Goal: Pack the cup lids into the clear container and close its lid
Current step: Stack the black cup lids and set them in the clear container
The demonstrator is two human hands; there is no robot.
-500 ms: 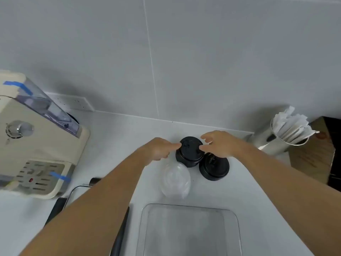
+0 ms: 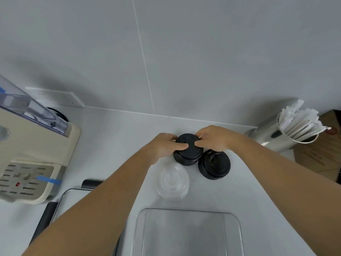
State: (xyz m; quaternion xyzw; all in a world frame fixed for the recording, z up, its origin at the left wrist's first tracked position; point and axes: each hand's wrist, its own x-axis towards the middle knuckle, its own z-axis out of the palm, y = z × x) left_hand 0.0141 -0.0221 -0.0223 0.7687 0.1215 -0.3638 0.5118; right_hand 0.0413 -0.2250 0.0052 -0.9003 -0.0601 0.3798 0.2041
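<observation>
Clear container (image 2: 186,231): nearest the viewer, open, empty.
Clear lids (image 2: 173,182): just beyond container.
Black lid stack (image 2: 188,149): farther beyond; gripped from both sides, left hand (image 2: 163,147) and right hand (image 2: 215,138), fingers curled round it.
Coming move: judged straight back toward container.

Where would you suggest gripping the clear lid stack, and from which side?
Probably by its rim, fingers on opposite edges from above. The clear lid stack is domed and leans a little, so the top looks slippery; its near side, facing the clear container, is unobstructed.
</observation>
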